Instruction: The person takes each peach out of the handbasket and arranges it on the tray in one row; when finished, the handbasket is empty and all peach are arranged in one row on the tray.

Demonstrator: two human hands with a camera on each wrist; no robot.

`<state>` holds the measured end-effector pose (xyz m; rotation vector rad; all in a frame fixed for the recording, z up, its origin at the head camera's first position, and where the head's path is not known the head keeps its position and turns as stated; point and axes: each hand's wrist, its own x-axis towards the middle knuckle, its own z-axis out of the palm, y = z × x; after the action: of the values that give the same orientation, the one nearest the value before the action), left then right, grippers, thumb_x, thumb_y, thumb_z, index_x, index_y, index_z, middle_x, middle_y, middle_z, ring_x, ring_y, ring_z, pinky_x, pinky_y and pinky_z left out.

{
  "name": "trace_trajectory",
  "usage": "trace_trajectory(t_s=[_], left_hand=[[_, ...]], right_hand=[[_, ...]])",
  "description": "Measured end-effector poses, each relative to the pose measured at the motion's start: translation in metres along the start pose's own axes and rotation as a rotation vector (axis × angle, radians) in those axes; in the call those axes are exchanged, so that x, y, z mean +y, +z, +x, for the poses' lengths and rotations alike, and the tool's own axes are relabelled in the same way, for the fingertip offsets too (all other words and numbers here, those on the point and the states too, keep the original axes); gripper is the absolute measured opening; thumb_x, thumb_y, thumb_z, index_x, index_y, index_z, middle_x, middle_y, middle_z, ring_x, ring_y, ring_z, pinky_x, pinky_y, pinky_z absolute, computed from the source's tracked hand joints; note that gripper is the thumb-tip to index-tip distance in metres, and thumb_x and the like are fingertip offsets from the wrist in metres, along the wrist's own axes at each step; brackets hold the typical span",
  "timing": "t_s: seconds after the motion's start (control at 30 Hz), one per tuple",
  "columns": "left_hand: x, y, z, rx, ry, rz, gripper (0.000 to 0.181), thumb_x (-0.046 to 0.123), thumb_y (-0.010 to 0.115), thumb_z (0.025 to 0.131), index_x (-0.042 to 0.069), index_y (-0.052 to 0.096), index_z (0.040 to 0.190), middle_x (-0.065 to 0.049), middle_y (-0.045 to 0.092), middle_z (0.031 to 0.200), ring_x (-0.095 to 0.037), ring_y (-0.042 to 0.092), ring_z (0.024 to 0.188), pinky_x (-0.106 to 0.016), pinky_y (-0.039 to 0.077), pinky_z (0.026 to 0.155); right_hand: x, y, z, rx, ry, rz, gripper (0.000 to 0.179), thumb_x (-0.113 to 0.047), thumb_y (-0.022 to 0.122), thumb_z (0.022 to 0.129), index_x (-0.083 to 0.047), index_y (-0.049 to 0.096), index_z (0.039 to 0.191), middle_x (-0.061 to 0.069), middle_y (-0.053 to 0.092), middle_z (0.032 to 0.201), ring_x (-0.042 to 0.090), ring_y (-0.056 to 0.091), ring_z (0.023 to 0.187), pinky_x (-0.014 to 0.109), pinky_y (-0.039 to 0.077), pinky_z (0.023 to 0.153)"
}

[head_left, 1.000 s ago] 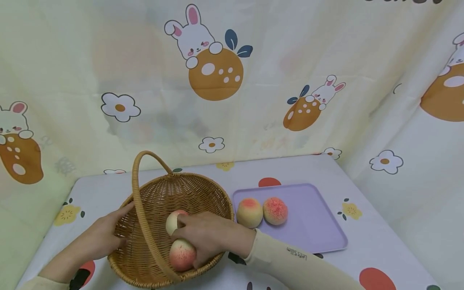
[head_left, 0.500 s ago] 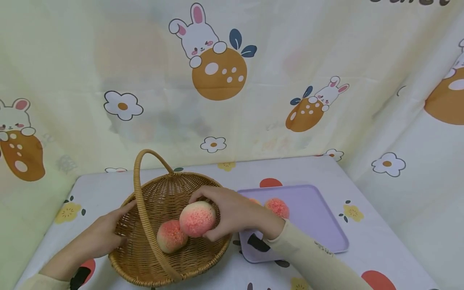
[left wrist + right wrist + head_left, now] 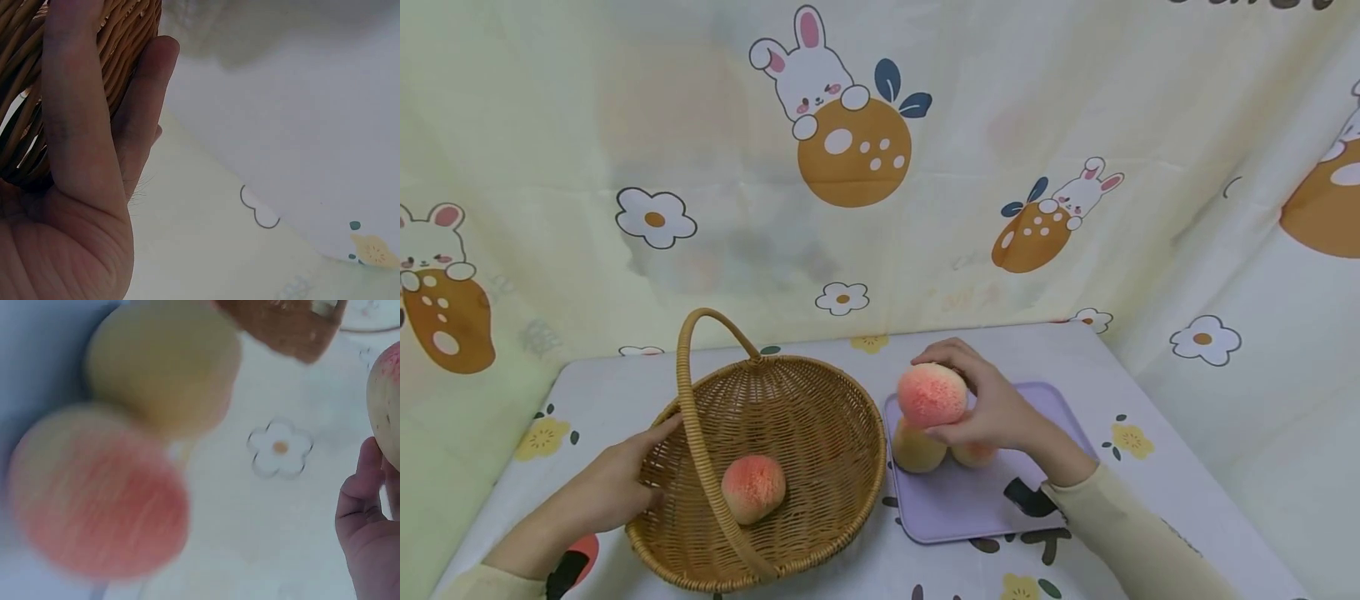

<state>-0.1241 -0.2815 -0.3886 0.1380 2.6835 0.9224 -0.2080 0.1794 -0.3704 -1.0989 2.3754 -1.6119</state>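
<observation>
My right hand (image 3: 1000,408) grips a pink and cream peach (image 3: 932,396) above the near-left part of a lilac tray (image 3: 962,504). Beneath it two more peaches sit side by side on the tray: a yellowish one (image 3: 917,451) and a redder one (image 3: 973,455), partly covered by the hand and the held fruit. With my left hand (image 3: 613,487) I hold the left side of a woven wicker basket (image 3: 820,417); the left wrist view shows the fingers (image 3: 81,119) against its weave. One red-topped peach (image 3: 754,489) lies inside the basket, right of its handle.
The tall basket handle (image 3: 685,375) arches over the basket's left part. Basket and tray stand close together on a table with a flower-patterned cloth (image 3: 865,567). Behind the table hangs a curtain (image 3: 722,292) printed with rabbits.
My right hand has lifted a peach out of the basket and carried it right, over the tray. The other basket peach has shifted slightly left. My left hand stays on the basket.
</observation>
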Motion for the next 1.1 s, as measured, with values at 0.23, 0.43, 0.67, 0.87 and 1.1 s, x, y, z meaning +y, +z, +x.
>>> trace_trajectory(t_s=[0.23, 0.43, 0.67, 0.87, 1.1], left_hand=[[0.0, 0.001, 0.0, 0.0, -0.011, 0.005, 0.1, -0.008, 0.075, 0.073, 0.003, 0.025, 0.16, -0.041, 0.032, 0.15, -0.06, 0.046, 0.125, -0.052, 0.058, 0.077], [0.001, 0.0, -0.001, -0.003, 0.002, -0.01, 0.1, -0.009, 0.075, 0.074, 0.001, 0.025, 0.16, -0.041, 0.032, 0.15, -0.06, 0.043, 0.128, -0.047, 0.058, 0.076], [0.001, -0.001, -0.001, -0.005, 0.009, 0.012, 0.099, -0.007, 0.075, 0.074, 0.0, 0.024, 0.159, -0.041, 0.032, 0.15, -0.059, 0.04, 0.13, -0.05, 0.057, 0.081], [0.001, 0.0, -0.001, 0.002, 0.019, 0.034, 0.098, -0.006, 0.076, 0.075, -0.001, 0.025, 0.159, -0.04, 0.033, 0.15, -0.059, 0.039, 0.132, -0.055, 0.054, 0.086], [0.001, 0.0, -0.001, -0.004, 0.009, 0.032, 0.098, -0.005, 0.075, 0.076, -0.001, 0.024, 0.159, -0.041, 0.032, 0.15, -0.059, 0.039, 0.132, -0.054, 0.055, 0.086]], right_hand=[[0.021, -0.035, -0.035, 0.076, 0.098, -0.069, 0.073, -0.007, 0.09, 0.073, -0.018, 0.056, 0.136, 0.002, 0.062, 0.13, 0.021, 0.061, 0.112, 0.035, 0.055, 0.088], [0.044, -0.061, -0.065, 0.112, 0.239, -0.209, 0.075, -0.02, 0.091, 0.075, -0.023, 0.056, 0.141, 0.0, 0.06, 0.133, 0.019, 0.06, 0.111, 0.035, 0.054, 0.087], [0.062, -0.077, -0.086, 0.061, 0.367, -0.353, 0.072, -0.035, 0.094, 0.07, -0.02, 0.059, 0.131, 0.0, 0.064, 0.117, 0.025, 0.059, 0.096, 0.036, 0.054, 0.073], [0.079, -0.081, -0.094, -0.004, 0.394, -0.445, 0.072, -0.043, 0.096, 0.063, -0.028, 0.06, 0.124, -0.005, 0.062, 0.107, 0.022, 0.059, 0.09, 0.033, 0.054, 0.07], [0.091, -0.075, -0.099, -0.073, 0.395, -0.507, 0.078, -0.054, 0.094, 0.059, -0.027, 0.06, 0.124, -0.01, 0.063, 0.11, 0.013, 0.062, 0.093, 0.033, 0.055, 0.077]])
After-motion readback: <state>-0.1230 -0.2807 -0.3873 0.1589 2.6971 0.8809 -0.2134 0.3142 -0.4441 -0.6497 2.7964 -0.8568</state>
